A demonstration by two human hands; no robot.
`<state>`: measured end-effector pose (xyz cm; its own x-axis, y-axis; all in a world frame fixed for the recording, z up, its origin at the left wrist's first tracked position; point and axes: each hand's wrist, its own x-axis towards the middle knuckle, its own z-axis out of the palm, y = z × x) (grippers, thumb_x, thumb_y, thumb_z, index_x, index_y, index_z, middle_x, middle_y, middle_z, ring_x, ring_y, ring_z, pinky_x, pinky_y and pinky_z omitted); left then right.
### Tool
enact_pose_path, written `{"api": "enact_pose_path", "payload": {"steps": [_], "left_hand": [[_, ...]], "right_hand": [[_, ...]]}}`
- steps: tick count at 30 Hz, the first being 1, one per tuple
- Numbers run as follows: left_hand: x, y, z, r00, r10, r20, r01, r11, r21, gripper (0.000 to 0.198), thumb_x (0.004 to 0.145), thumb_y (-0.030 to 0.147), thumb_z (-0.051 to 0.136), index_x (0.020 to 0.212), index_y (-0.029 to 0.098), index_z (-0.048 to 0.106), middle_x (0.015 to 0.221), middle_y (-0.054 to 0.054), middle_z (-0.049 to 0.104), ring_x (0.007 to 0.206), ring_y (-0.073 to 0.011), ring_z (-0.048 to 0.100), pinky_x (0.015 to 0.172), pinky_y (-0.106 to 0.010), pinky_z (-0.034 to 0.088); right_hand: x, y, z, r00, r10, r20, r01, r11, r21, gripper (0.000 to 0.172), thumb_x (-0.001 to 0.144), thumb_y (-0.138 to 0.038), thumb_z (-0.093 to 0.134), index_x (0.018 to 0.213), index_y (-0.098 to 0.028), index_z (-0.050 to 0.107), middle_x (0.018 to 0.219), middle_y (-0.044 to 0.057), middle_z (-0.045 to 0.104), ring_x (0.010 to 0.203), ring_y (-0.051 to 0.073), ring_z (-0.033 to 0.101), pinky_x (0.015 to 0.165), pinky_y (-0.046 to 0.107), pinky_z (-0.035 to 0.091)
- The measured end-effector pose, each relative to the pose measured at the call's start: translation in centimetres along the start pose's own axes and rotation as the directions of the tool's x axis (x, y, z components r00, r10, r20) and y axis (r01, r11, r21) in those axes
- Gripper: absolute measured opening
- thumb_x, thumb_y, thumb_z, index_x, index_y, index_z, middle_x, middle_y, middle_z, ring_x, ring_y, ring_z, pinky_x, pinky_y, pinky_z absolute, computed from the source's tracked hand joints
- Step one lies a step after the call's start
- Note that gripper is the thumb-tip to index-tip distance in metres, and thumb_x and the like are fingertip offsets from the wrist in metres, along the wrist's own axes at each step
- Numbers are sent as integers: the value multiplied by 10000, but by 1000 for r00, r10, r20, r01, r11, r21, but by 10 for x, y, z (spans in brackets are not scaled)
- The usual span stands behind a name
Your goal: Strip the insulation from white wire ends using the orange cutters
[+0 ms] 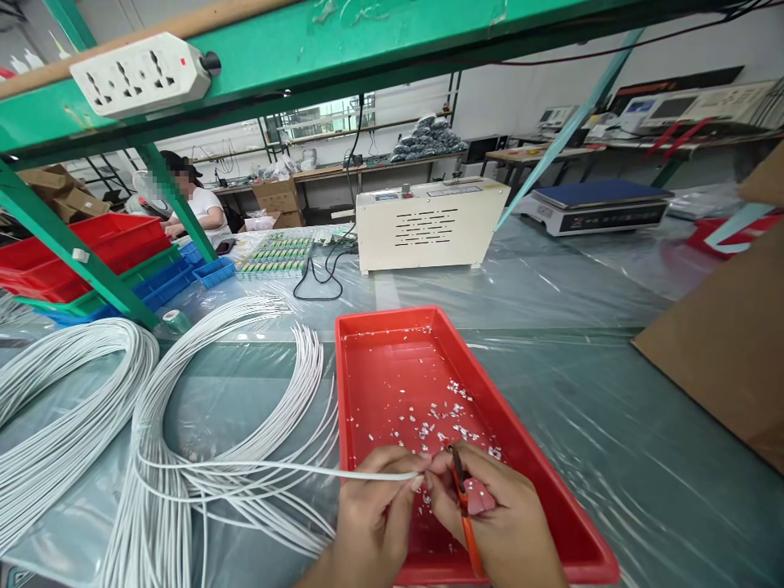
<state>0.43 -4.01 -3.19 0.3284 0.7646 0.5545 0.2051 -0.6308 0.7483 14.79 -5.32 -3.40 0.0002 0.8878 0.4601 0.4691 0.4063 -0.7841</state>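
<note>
Over a red tray (392, 384), my left hand (376, 514) pinches one white cable (318, 470) close to its end. The cable runs left into a big looped bundle of white cables (184, 376) on the table. My right hand (502, 510) is closed around a pair of orange-handled cutters (469, 523). Its thumb and fingertips meet the cable end beside my left fingertips, hiding the tip of the cable. The cutters' dark jaws point up and away between my right fingers. Small white scraps (456, 408) lie scattered in the tray.
A second cable bundle (55, 425) lies at far left. Behind the tray stand a cream metal box (429, 224) and a scale (600, 204). Stacked bins (79, 253) are at left, cardboard (723, 327) at right. A green beam (343, 49) crosses overhead. Another person (196, 200) sits beyond.
</note>
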Motion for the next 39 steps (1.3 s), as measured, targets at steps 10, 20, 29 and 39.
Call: {"api": "enact_pose_path", "payload": {"steps": [10,20,29,39], "left_hand": [[0,1,1,996,89,-16,-88,994,65,386,785,-48,474,1065,167,629,942,-96,713,889,-171,624,803,-277,512],[0,3,0,999,-39,-24,38,999,-10,329,803,-5,469,996,164,674,941,-104,709,853,-168,641,767,-255,509],[4,7,3,881,-474,-1,432,804,-407,178,823,208,566,893,155,720,827,-93,725,706,-184,659,664,-272,516],[9,6,2,833,-550,50,485,686,-542,165,806,233,600,890,158,720,726,-53,722,642,-141,649,656,-224,496]], "right_hand": [[-5,6,10,997,18,-75,-23,997,-68,104,722,-143,494,630,-191,500,551,-49,428,458,105,413,443,215,323],[-3,-1,7,998,-43,-48,38,995,-94,120,717,-131,492,613,-190,484,556,-38,442,460,105,432,442,209,348],[-2,-7,-1,999,2,-39,-3,1000,-27,138,778,-159,510,643,-185,509,573,-27,465,477,117,480,463,216,388],[0,-2,-4,1000,22,-11,-22,1000,7,129,793,-166,524,665,-179,520,593,-16,481,506,128,489,481,225,404]]}}
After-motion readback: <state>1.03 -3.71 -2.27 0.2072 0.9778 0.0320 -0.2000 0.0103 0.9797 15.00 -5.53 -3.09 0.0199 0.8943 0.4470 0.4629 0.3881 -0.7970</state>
